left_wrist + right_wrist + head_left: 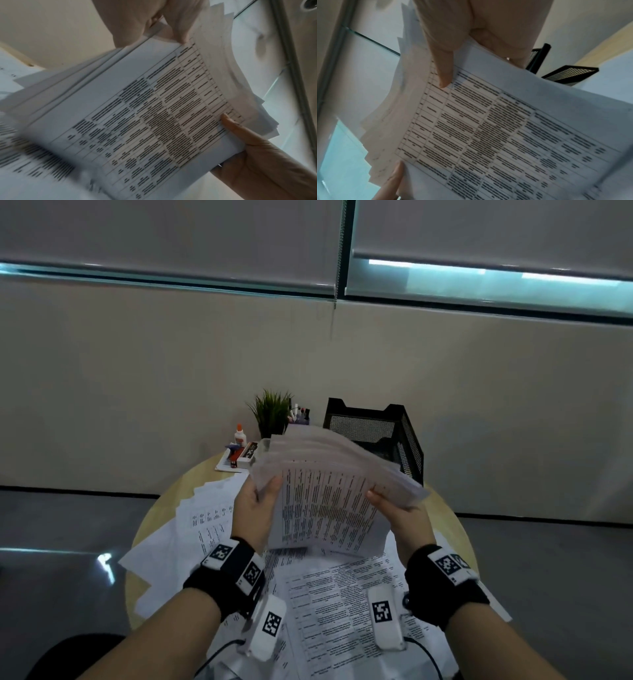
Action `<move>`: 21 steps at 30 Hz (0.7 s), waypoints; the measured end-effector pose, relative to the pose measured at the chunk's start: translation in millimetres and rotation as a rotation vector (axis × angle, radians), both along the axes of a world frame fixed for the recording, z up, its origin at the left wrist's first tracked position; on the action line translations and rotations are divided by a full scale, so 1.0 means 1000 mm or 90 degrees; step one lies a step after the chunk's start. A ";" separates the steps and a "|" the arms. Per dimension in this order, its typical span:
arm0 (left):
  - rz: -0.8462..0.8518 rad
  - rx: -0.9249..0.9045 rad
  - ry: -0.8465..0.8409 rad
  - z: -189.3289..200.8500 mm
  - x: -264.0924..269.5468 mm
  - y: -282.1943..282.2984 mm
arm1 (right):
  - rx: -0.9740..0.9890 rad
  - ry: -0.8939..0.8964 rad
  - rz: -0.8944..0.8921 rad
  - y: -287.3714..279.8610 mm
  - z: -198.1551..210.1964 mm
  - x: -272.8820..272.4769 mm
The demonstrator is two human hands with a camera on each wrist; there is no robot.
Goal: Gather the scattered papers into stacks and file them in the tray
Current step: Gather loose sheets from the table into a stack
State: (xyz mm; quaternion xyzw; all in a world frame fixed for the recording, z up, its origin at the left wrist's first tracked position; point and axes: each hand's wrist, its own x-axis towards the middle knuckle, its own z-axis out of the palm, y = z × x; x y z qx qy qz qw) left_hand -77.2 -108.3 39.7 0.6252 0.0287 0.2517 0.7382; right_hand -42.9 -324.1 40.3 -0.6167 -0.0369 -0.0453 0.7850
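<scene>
Both hands hold one fanned stack of printed sheets [325,501] tilted up above the round table. My left hand [262,499] grips its left edge, thumb on the top page. On the right edge my right hand [388,506] grips the same way. The left wrist view shows the stack [150,119] with my left hand [171,24] at its top edge. The right wrist view shows the stack [488,128] under my right hand [453,40]. The black mesh tray [380,429] stands just behind the stack, and its frame [570,73] shows past it. Loose printed sheets [342,604] cover the table below.
More loose sheets [191,525] spread over the table's left side, some overhanging the wooden edge [202,474]. At the back stand a small potted plant [272,412], a glue bottle [239,435], a pen cup [301,416] and a box with a red stapler [241,455]. A wall is close behind.
</scene>
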 end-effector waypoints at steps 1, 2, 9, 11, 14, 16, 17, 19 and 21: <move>-0.009 -0.013 0.008 -0.004 0.000 0.000 | 0.003 0.015 0.015 0.000 -0.003 0.001; -0.024 -0.031 0.019 -0.006 0.001 -0.001 | 0.004 0.028 0.029 0.001 -0.005 0.002; -0.085 -0.119 0.110 -0.017 0.014 0.006 | -0.010 0.080 0.081 0.011 0.002 0.017; -0.093 -0.090 0.124 -0.017 0.018 0.007 | -0.017 0.073 0.083 0.011 0.009 0.024; -0.085 -0.069 0.137 -0.017 0.024 0.009 | -0.084 0.056 0.094 0.012 0.015 0.033; -0.070 -0.087 0.146 -0.017 0.027 0.012 | -0.109 0.055 0.099 0.010 0.015 0.037; -0.067 -0.100 0.151 -0.018 0.027 0.013 | -0.106 0.059 0.103 0.009 0.015 0.039; -0.075 -0.125 0.159 -0.018 0.028 0.013 | -0.096 0.066 0.100 0.008 0.012 0.040; -0.070 -0.131 0.159 -0.018 0.028 0.011 | -0.098 0.062 0.083 0.008 0.008 0.038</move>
